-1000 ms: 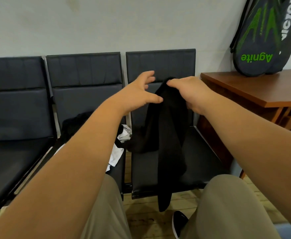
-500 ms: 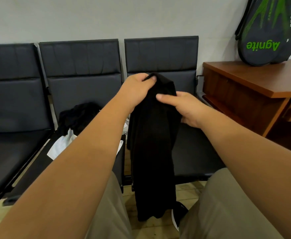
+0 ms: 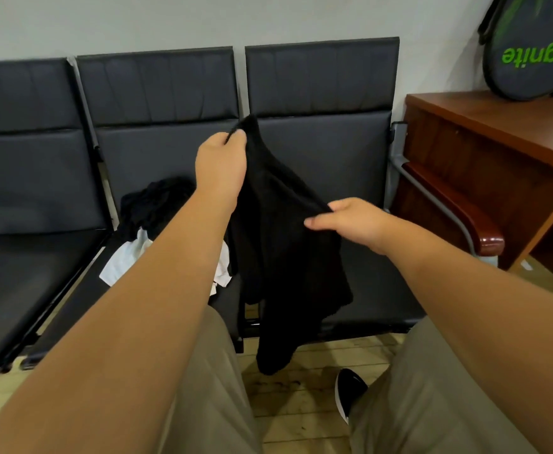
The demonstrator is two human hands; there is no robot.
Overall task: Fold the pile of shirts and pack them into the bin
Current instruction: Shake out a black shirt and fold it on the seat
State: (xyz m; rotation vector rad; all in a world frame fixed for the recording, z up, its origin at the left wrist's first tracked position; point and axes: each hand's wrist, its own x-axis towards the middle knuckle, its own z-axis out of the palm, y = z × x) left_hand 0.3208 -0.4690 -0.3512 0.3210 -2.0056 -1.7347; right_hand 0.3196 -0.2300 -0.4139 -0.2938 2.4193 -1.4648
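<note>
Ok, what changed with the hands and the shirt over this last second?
The left hand took hold of the black shirt at its top, where the right hand first held it; the right hand slid down and rightward along the edge, spreading it. The clothes pile and racket bag stayed put.

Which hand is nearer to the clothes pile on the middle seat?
Left. The left hand is raised just right of the pile; the right hand is farther right, over the end seat.
</note>
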